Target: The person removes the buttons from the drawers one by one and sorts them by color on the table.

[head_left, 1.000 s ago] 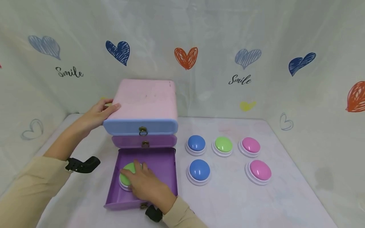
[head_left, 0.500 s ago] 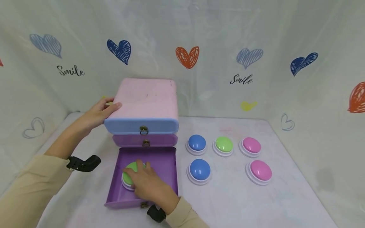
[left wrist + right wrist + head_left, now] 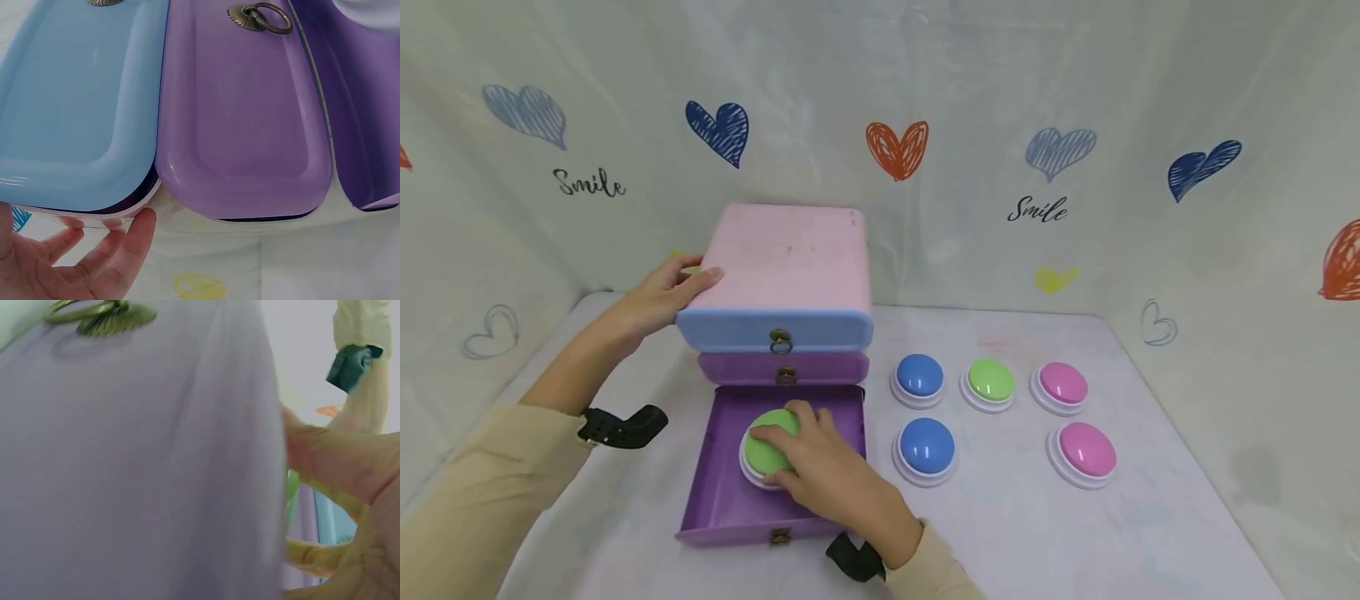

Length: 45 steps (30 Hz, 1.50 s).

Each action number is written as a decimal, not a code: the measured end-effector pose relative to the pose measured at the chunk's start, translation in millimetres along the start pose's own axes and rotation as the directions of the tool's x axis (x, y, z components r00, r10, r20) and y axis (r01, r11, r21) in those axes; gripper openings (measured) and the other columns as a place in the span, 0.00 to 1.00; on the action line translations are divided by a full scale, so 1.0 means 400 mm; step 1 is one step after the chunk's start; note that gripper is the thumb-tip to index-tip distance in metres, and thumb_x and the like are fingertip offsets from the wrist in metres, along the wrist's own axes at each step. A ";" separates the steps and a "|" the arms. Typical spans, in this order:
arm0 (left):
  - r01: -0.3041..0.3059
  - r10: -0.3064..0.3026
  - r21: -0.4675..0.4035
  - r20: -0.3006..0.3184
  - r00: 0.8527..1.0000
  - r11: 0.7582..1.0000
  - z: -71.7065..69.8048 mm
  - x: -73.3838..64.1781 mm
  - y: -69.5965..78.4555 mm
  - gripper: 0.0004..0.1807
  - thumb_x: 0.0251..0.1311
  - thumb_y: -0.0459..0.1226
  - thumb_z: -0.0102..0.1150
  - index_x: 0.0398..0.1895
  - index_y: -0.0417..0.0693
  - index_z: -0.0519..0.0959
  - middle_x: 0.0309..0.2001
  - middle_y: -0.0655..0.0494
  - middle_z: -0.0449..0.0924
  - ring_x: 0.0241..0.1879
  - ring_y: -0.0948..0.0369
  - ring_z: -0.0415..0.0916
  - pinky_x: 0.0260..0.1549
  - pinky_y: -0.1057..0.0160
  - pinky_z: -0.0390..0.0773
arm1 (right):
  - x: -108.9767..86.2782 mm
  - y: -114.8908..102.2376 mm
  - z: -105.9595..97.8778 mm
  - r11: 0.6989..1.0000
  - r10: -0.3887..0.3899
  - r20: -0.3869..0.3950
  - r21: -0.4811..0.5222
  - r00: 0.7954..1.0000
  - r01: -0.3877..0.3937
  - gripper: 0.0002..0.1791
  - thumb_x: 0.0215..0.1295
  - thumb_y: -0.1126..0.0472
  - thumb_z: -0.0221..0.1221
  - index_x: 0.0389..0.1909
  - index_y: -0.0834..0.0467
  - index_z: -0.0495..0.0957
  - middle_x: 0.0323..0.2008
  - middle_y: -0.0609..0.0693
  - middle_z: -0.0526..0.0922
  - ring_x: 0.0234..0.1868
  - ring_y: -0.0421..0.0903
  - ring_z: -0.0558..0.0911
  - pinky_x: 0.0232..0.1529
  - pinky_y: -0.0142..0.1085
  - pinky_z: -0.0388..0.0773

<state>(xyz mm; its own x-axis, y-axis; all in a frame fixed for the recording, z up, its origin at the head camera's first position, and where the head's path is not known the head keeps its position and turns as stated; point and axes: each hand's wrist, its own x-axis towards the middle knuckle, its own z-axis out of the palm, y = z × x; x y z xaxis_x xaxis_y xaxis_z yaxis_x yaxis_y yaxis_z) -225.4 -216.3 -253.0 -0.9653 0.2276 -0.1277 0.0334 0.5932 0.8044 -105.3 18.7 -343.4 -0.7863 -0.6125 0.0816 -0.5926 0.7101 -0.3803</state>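
A mini chest of drawers has a pink top (image 3: 790, 250), a blue upper drawer (image 3: 81, 112) and two purple ones. Its bottom drawer (image 3: 722, 525) is pulled out. Inside, my right hand (image 3: 835, 475) holds a domed green push button (image 3: 767, 450) with a white base, fingers and thumb spread round its rim. The drawer front (image 3: 144, 462) blocks much of the right wrist view. My left hand (image 3: 662, 296) rests on the chest's left side, thumb at the top edge; its fingertips (image 3: 145, 219) touch the side in the left wrist view.
Right of the chest stand two blue push buttons (image 3: 927, 446), another green one (image 3: 991, 380) and two pink ones (image 3: 1087, 450) on the white tabletop (image 3: 1000, 542). A pale curtain (image 3: 955, 67) with printed hearts hangs behind and at the sides.
My right hand has shifted the green button rightward and a little toward the back of the open drawer. The left hand keeps its place on the chest; the head view has drifted slightly.
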 end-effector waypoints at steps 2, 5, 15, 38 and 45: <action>0.003 -0.003 0.004 -0.001 1.000 1.000 0.001 0.000 0.001 0.41 0.67 0.56 0.34 0.72 0.40 0.41 0.62 0.31 0.58 0.51 0.48 0.68 0.46 0.57 0.68 | -0.014 0.012 -0.011 1.000 -0.008 -0.030 0.020 1.000 0.008 0.26 0.62 0.47 0.57 0.62 0.40 0.67 0.61 0.53 0.62 0.52 0.50 0.67 0.49 0.35 0.73; 0.006 -0.006 0.007 0.002 1.000 1.000 0.002 0.002 0.002 0.41 0.67 0.57 0.34 0.72 0.40 0.41 0.62 0.31 0.58 0.51 0.47 0.68 0.46 0.57 0.69 | -0.032 0.029 -0.027 0.998 -0.003 -0.065 0.063 0.998 0.007 0.27 0.61 0.46 0.58 0.62 0.39 0.68 0.61 0.52 0.61 0.53 0.49 0.65 0.47 0.35 0.72; 0.015 -0.015 0.004 0.011 1.000 1.000 0.002 0.003 0.002 0.41 0.67 0.57 0.34 0.72 0.40 0.40 0.62 0.30 0.57 0.53 0.45 0.65 0.47 0.55 0.68 | -0.095 0.091 -0.076 0.988 0.069 -0.156 0.146 0.985 -0.046 0.25 0.58 0.46 0.61 0.59 0.37 0.71 0.60 0.50 0.62 0.59 0.47 0.62 0.48 0.39 0.73; 0.017 -0.017 0.016 0.015 1.000 1.000 0.000 0.009 0.011 0.42 0.67 0.57 0.35 0.72 0.40 0.40 0.61 0.32 0.58 0.50 0.50 0.67 0.40 0.65 0.70 | -0.279 0.320 -0.134 0.907 0.421 -0.286 0.146 0.861 -0.395 0.26 0.49 0.56 0.69 0.53 0.46 0.77 0.54 0.56 0.71 0.51 0.56 0.75 0.47 0.51 0.75; 0.024 -0.024 0.020 0.015 1.000 1.000 -0.002 0.009 0.004 0.41 0.67 0.57 0.35 0.72 0.40 0.41 0.60 0.33 0.58 0.46 0.56 0.69 0.37 0.69 0.70 | -0.313 0.367 -0.134 0.878 0.478 -0.278 0.152 0.833 -0.453 0.26 0.50 0.56 0.68 0.53 0.50 0.77 0.52 0.58 0.72 0.50 0.58 0.76 0.48 0.53 0.73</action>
<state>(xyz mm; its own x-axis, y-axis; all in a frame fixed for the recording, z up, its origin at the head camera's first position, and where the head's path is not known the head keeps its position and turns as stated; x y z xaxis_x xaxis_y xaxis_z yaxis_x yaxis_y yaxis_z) -229.1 -215.3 -251.6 -0.9619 0.2248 -0.1558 0.0156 0.6139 0.7892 -103.2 218.1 -359.9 -0.9871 -0.0741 0.1420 -0.1372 0.8484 -0.5112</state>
